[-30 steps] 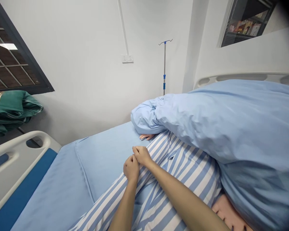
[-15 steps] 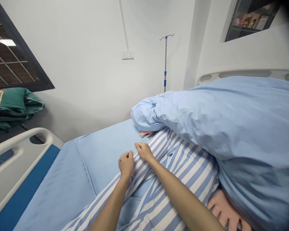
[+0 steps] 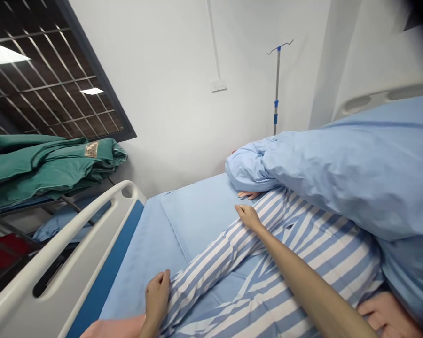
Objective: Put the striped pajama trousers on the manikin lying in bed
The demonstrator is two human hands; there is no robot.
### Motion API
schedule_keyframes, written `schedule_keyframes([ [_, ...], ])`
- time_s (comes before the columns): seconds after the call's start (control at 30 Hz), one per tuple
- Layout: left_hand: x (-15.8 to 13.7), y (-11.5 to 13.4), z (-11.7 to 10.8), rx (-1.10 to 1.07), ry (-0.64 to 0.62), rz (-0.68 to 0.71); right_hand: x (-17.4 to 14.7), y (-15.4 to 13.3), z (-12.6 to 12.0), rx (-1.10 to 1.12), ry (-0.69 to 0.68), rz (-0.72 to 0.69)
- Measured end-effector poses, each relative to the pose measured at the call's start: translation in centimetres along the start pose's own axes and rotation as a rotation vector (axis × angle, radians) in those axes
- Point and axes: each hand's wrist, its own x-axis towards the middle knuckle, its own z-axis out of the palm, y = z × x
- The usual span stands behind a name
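Blue-and-white striped trousers [image 3: 215, 260] cover the legs of a figure lying on the bed. My left hand [image 3: 157, 293] is closed in a fist at the far edge of the lower trouser leg, just above a bare foot [image 3: 116, 327]. Higher up the same leg, my right hand [image 3: 248, 216] is closed at the thigh, its fingers curled on the striped cloth. Between my hands the leg lies fairly straight. The figure's hand [image 3: 247, 195] shows past my right fist, and its other hand [image 3: 391, 312] lies at lower right.
A light blue quilt [image 3: 320, 173] is bunched over the figure's upper body. The bed's white-and-blue end board [image 3: 88, 263] stands at left. Beyond it are folded green bedding [image 3: 56, 162] and a barred window. An IV pole [image 3: 277, 89] stands by the wall.
My left hand has moved down the trouser leg, away from my right hand, to near the foot. My right hand remains at the thigh. The view has swung left.
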Motion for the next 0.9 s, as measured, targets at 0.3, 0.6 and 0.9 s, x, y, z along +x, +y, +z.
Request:
schedule_keyframes([
  [0.3,0.6,-1.9,0.6,0.084,0.003,0.114,-4.5,-9.2,6.6,0.133,-0.156,-0.059],
  [0.6,0.6,-2.3,0.3,0.024,0.006,0.14,-12.9,-18.3,14.7,0.266,-0.328,-0.168],
  [0.9,0.1,1.8,0.9,-0.024,0.182,0.095,-12.4,-17.6,14.7,0.359,-0.343,-0.094],
])
